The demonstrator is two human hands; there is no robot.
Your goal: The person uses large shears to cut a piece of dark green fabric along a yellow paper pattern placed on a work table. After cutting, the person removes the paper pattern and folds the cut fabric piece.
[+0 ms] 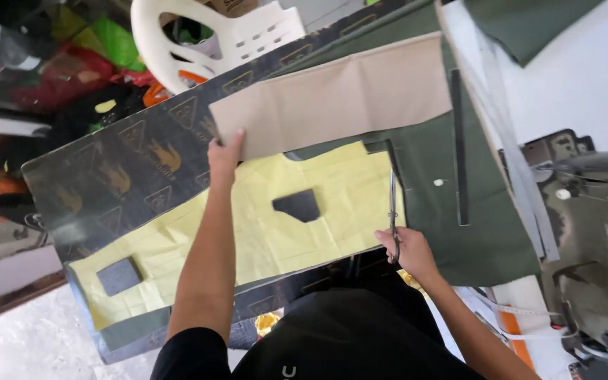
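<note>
The right hand (411, 252) is gripping scissors (393, 214), fingers closed through the handles, blades running up the yellow paper pattern (276, 232)'s right edge. The left hand (224, 153) is pinching the beige fabric (339, 98) above the pattern. Most of the green cloth (487, 211) is lying uncut.

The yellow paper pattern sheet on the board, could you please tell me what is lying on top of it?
Two dark grey blocks rest on the yellow paper pattern sheet. The left forearm crosses it, hiding what is beneath; scissors in the right hand lie along its right edge.
</note>
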